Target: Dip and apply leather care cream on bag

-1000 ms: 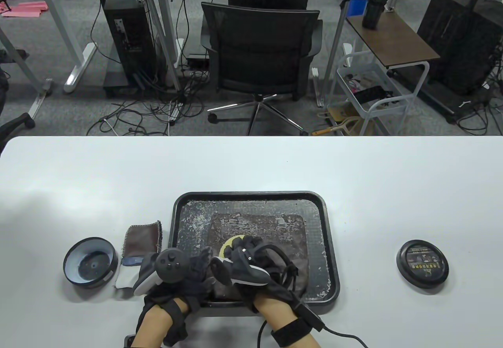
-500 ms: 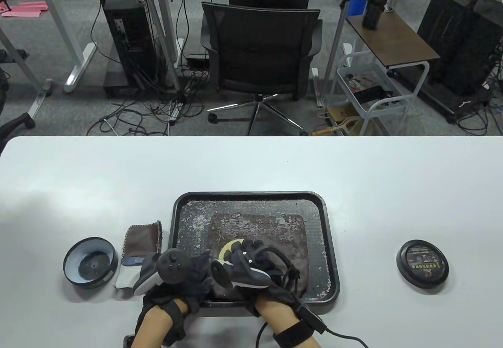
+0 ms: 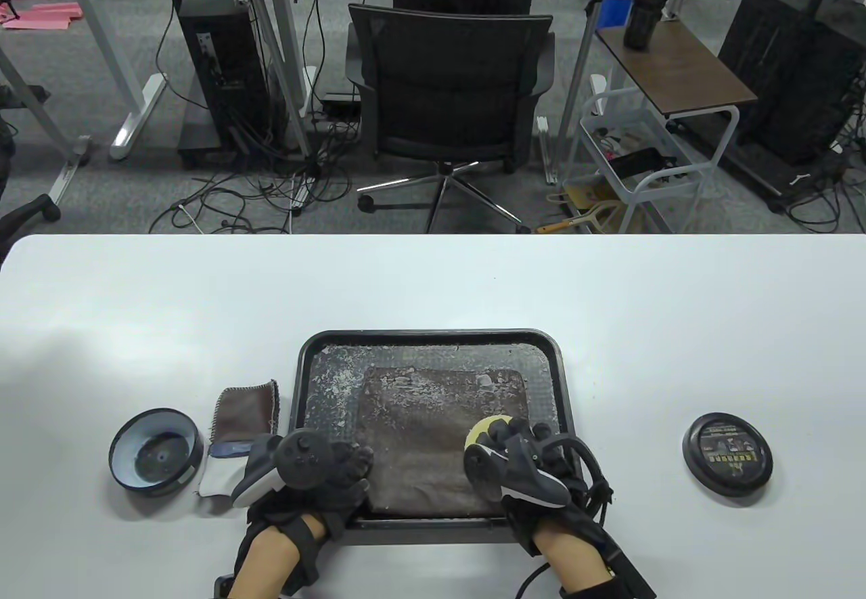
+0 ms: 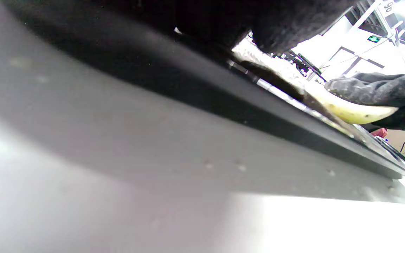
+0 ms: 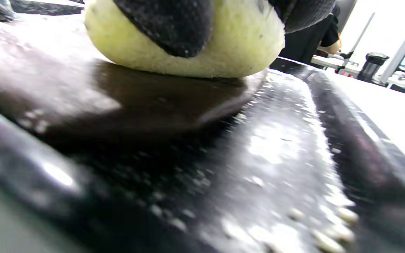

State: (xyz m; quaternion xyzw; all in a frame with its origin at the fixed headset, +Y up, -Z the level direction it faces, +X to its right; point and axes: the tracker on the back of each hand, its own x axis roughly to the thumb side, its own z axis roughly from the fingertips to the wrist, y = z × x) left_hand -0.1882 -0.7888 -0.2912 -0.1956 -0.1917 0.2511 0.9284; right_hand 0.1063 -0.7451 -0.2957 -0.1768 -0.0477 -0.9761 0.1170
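A flat brown leather bag [image 3: 433,436] lies in the black tray [image 3: 433,340], flecked with white cream. My right hand [image 3: 514,438] grips a round yellow sponge [image 3: 482,428] and presses it on the bag's right side. In the right wrist view the gloved fingers [image 5: 167,24] curl over the sponge [image 5: 188,45], which sits flat on the bag [image 5: 83,102]. My left hand [image 3: 348,465] holds the bag's near left corner with curled fingers. The left wrist view shows the tray's rim [image 4: 223,102], with the sponge [image 4: 350,109] beyond it.
An open cream jar [image 3: 155,451] stands left of the tray, with a folded brown cloth [image 3: 247,413] between them. The jar's black lid [image 3: 727,453] lies on the table at the right. A person sits on a chair [image 3: 450,78] beyond the table's far edge.
My right hand has slid the sponge across the bag from its left middle to its right side. The left hand has drawn slightly toward the near edge.
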